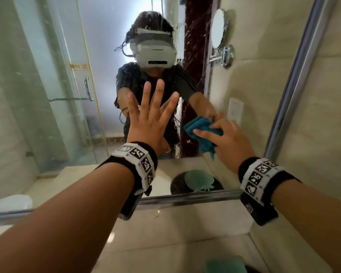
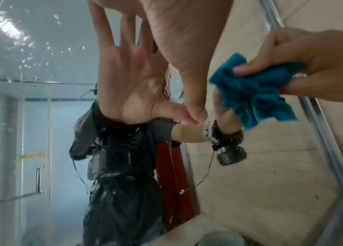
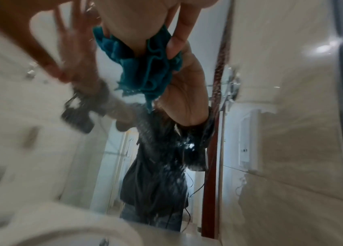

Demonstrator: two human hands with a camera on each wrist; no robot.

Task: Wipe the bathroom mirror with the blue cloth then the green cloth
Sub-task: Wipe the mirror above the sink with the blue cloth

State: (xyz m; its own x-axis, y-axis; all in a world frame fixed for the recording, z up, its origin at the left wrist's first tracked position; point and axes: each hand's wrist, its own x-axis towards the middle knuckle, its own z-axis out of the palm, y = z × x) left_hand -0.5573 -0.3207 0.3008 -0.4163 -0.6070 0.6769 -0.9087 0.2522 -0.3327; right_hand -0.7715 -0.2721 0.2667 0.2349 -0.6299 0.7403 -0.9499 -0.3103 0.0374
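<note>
The big wall mirror [image 1: 53, 99] fills the head view and is speckled with drops and streaks [image 2: 29, 55]. My left hand [image 1: 150, 115] lies flat on the glass with its fingers spread. To its right, my right hand [image 1: 222, 138] grips the bunched blue cloth [image 1: 201, 131] and holds it against the lower right of the mirror. The blue cloth [image 2: 252, 93] also shows in the left wrist view, and its folds [image 3: 145, 66] hang below my fingers in the right wrist view. The green cloth [image 1: 224, 265] lies on the counter below, at the bottom edge of the head view.
A metal frame [image 1: 185, 198] runs along the mirror's bottom and right side. The beige stone counter [image 1: 165, 233] lies beneath my arms. The beige tiled wall [image 1: 323, 115] stands at the right. A glass shower door and a round shaving mirror show only as reflections.
</note>
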